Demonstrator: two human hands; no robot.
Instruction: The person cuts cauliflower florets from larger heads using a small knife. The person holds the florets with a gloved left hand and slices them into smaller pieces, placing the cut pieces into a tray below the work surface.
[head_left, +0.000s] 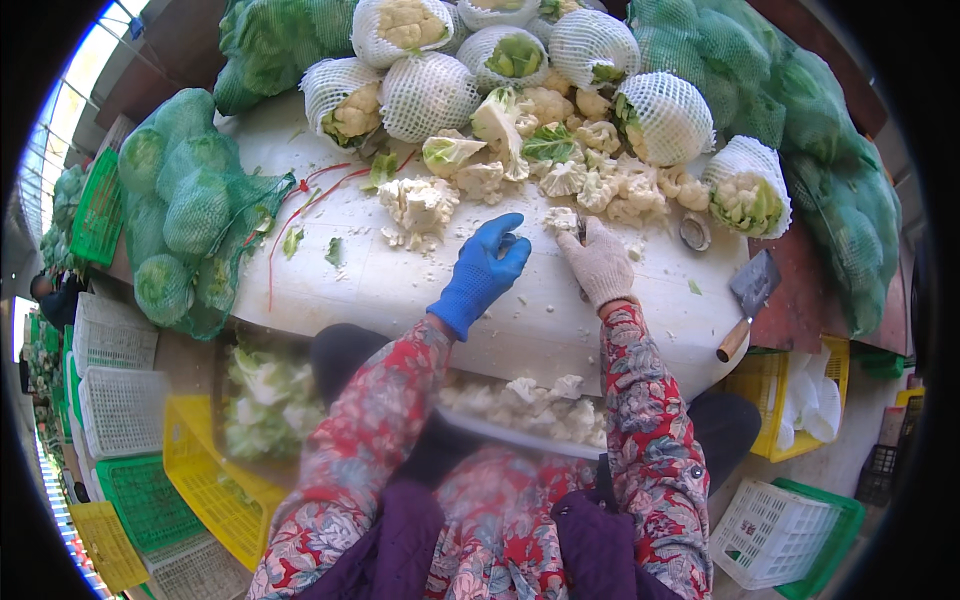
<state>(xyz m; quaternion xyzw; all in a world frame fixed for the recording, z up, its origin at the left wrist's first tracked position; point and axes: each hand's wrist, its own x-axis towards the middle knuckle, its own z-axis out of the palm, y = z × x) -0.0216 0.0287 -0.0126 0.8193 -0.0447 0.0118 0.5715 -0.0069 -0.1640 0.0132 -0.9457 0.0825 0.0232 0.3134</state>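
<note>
My left hand (491, 262), in a blue coated glove, hovers over the white tabletop (420, 300) with fingers apart and nothing visible in it. To its right, my right hand (598, 259), in a pale knit glove, is closed around a small tool, perhaps a knife, mostly hidden by the fingers. A small cauliflower piece (561, 220) lies against its fingertips. A crumbly cauliflower chunk (420, 202) rests beyond my left hand. Cut cauliflower florets (626, 191) are heaped farther back, below cauliflower heads in white foam nets (429, 97). A tray of florets (525, 409) is by my lap.
A cleaver (754, 281) with a wooden handle lies at the table's right edge, near a round metal lid (694, 232). Green mesh sacks (187, 210) flank the work area. Red string (300, 214) lies at left. Yellow crates (217, 480) and trimmed leaves (266, 397) are below left.
</note>
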